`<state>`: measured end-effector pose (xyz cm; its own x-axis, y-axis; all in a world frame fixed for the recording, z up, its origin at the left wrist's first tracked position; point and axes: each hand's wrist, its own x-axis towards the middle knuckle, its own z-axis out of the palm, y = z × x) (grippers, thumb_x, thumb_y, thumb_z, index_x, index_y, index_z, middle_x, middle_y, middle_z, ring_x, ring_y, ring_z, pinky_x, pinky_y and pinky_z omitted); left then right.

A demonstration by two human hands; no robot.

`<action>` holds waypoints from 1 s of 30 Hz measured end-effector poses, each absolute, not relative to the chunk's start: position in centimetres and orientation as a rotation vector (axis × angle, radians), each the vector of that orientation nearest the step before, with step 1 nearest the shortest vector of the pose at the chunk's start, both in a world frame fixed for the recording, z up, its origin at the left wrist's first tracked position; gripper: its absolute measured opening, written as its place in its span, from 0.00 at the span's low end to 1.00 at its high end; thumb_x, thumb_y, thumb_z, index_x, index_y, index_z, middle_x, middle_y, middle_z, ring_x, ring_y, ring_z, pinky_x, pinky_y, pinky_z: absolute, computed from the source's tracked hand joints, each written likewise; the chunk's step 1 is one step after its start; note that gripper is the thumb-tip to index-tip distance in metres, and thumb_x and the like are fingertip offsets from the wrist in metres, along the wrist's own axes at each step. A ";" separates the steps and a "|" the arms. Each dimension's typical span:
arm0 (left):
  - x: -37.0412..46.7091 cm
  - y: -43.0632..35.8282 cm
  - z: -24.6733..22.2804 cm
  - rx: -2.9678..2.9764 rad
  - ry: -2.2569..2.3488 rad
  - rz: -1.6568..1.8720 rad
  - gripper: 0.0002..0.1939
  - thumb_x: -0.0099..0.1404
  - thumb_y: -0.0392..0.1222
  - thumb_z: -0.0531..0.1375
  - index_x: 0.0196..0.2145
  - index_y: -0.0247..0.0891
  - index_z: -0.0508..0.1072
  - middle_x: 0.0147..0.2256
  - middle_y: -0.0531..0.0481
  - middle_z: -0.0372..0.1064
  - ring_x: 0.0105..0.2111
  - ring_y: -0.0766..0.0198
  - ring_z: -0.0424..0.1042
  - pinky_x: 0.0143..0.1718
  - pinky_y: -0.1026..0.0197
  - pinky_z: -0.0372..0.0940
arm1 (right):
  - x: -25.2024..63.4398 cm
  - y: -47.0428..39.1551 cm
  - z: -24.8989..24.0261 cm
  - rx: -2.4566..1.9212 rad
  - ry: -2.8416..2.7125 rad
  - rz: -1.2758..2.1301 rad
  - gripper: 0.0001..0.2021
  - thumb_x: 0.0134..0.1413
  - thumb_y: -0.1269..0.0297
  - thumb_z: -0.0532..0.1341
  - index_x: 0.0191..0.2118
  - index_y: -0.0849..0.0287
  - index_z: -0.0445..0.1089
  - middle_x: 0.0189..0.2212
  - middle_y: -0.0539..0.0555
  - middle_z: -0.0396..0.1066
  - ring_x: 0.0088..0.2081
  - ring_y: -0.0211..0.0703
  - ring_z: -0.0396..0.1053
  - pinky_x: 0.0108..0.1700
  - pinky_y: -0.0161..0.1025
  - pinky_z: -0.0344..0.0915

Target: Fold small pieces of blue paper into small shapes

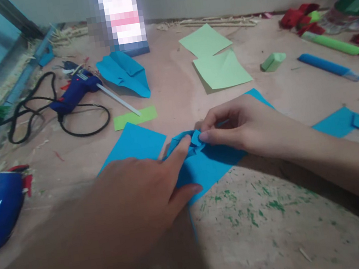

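Note:
Blue paper sheets [205, 171] lie at the middle of the table under both hands. On them is a small folded blue paper piece [196, 141]. My right hand [242, 125] pinches the right end of this piece between thumb and index finger. My left hand [146, 180] presses the index fingertip on its left part, with the thumb apart and resting near the sheet's lower edge. The other fingers of my left hand are hidden beneath it.
A blue glue gun [73, 89] with a black cable lies at the back left, beside a crumpled blue paper [126, 72]. Light green sheets [224, 69] are behind the hands. A blue-and-white object [0, 210] is at left, a bottle [353, 3] at back right.

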<state>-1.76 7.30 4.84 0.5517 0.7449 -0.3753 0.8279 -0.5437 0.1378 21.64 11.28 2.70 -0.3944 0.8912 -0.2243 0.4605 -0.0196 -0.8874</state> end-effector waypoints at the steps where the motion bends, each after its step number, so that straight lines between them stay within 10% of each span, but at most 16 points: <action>1: -1.8 7.3 4.8 2.476 1.292 -0.369 0.39 0.73 0.64 0.49 0.74 0.44 0.57 0.24 0.49 0.73 0.22 0.49 0.71 0.26 0.55 0.59 | 21.6 11.3 2.7 -1.412 -1.851 1.393 0.08 0.58 0.62 0.68 0.30 0.58 0.79 0.30 0.54 0.78 0.33 0.46 0.72 0.33 0.40 0.64; 30: -2.1 7.4 4.8 2.496 1.243 -0.267 0.36 0.74 0.61 0.52 0.74 0.46 0.57 0.23 0.52 0.70 0.21 0.52 0.70 0.26 0.55 0.63 | 22.0 11.3 2.5 -1.396 -1.910 1.345 0.09 0.62 0.61 0.66 0.32 0.57 0.79 0.29 0.52 0.77 0.31 0.43 0.70 0.32 0.40 0.62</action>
<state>-2.15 7.37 4.81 0.5997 0.7365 -0.3129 0.8000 -0.5602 0.2149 21.98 11.26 2.45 -0.4093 0.8905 -0.1985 0.4869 0.0292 -0.8730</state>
